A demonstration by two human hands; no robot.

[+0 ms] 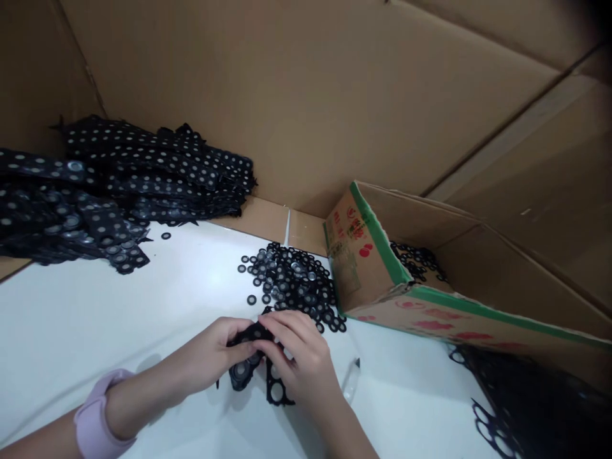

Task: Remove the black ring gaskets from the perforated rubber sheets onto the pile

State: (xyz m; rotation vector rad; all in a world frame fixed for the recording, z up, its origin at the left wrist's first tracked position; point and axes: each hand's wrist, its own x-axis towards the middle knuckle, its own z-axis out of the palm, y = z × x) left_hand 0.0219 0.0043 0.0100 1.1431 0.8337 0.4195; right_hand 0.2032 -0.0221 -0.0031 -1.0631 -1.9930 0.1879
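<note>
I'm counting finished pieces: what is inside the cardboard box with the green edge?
Inside the box, black rings lie heaped against its far wall. The near side wall hides the rest of the inside, so their full amount cannot be seen.

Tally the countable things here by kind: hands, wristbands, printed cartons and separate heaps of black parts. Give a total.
Hands: 2, left hand and right hand, both on a black punched strip
Pink wristband: 1
Green-edged carton: 1
Heaps of black parts: 3, stacked dotted strips, loose black rings, punched-out scrap
Total: 7
</note>
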